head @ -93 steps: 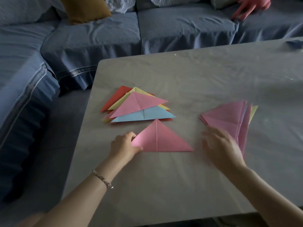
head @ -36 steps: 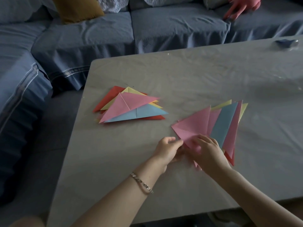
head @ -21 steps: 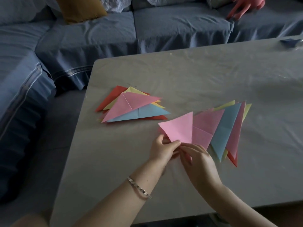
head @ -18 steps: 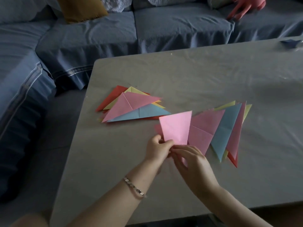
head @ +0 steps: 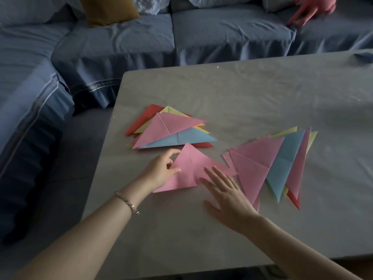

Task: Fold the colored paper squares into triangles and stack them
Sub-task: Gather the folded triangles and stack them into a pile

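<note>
A person's two bare forearms reach in from the near edge of the grey desk, a thin bracelet on the left wrist. The right hand is spread flat, fingers straight and apart, its fingertips on or just over the near right part of a folded pink paper; motion blur hides whether they touch. The left hand, just beside it and not touching it, pinches the pink paper's left edge, thumb on top. The paper lies between the two hands with its apex pointing away from the person. Just right of the right hand a fanned pile of pink, blue, yellow and red folded sheets lies on the desk, its points toward the near edge. Beyond the left hand, close to the pink paper's apex, sits a stack of folded triangles, pink and blue uppermost. Past the desk a blue sofa carries a mustard cushion.
</note>
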### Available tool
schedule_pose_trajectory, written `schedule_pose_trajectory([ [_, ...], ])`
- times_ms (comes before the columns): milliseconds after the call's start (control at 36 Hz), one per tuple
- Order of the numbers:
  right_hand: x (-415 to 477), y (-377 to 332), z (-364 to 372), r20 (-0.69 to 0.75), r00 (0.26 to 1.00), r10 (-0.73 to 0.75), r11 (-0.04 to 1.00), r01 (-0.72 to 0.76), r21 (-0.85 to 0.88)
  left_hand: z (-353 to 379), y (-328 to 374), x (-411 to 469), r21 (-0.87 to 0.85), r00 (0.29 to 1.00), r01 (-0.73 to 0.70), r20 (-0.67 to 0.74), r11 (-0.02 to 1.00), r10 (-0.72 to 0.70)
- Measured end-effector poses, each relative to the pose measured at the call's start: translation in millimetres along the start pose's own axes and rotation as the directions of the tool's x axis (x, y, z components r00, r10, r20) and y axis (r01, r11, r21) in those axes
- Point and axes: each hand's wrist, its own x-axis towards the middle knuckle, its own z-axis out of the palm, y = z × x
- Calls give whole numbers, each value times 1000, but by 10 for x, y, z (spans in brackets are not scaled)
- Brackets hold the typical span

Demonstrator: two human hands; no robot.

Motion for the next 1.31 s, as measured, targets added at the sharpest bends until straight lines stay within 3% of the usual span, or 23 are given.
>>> schedule_pose_trajectory([
  [56, 72, 5, 51, 94, 996, -11, 999, 14, -34, 35, 3, 41, 43, 999, -31, -8, 999, 32],
  [111, 139, -5, 75, 185, 983, -13, 1000, 17, -20, 79, 17, 40, 128, 989, -81, -111, 989, 95],
  [167, 174, 8, 114, 212, 977, -21, 1000, 21, 6, 136, -4, -5, 294, 938, -171, -243, 940, 246],
  [222, 200, -1, 123, 225, 974, -18, 1000, 23, -19, 246, -50, -102, 413, 870, -279, -275, 867, 410],
  [333, 178, -34, 147, 218, 975, 42, 996, -25, -80, 541, -142, -399, 563, 842, -430, -32, 705, 539],
  [417, 142, -24, 137, 260, 965, 36, 994, -6, -112, 617, -276, -513, 648, 874, -410, 79, 642, 479],
  [583, 5, 114, 81, 245, 969, -6, 977, 59, -207, 480, -435, -625, 679, 901, -370, 97, 634, 422],
  [778, -207, 296, -23, 232, 969, 90, 957, -20, -289, 276, -581, -767, 638, 952, -264, 55, 723, 300],
  [944, -375, 461, -162, 219, 955, 198, 941, -123, -315, 110, -701, -851, 644, 949, -216, -37, 734, 312],
  [1028, -404, 473, -164, 210, 952, 221, 943, -153, -297, 104, -660, -813, 610, 926, -104, -229, 785, 301],
  [1139, -392, 455, -122, 158, 964, 215, 950, -169, -263, 68, -413, -676, 490, 901, 31, -391, 871, 188],
  [1250, -336, 437, -94, 45, 982, 185, 967, -173, -189, 120, -98, -506, 367, 942, 220, -321, 904, -99],
  [1306, -296, 419, -109, 21, 975, 221, 973, -219, -76, 165, -52, -436, 408, 947, 259, -286, 875, -147],
])
